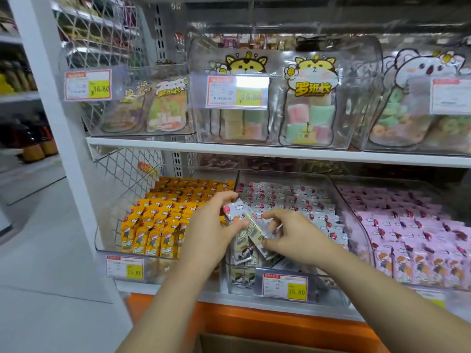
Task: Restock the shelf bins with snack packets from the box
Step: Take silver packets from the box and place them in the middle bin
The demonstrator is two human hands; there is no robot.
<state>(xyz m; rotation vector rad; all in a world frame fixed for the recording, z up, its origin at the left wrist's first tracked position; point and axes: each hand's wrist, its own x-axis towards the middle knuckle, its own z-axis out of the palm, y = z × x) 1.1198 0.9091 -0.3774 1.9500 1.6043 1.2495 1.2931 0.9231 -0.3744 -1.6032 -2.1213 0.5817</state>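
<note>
The left hand (211,226) and right hand (295,236) both pinch a bundle of grey snack packets (246,221) above the front of the middle clear bin (325,284). The hands hide the bin's front rows. The cardboard box (254,343) is cut off at the lower edge.

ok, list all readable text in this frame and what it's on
"16.80": upper-left price tag
"16.80": upper-middle price tag
"罗班长": candy bag in the upper-middle bin
"15.80": lower-left price tag
"15.80": lower-middle price tag
Too blurred to read: upper-right price tag, the fine print on all tags, and the grey packets held by the left hand and right hand.
</note>
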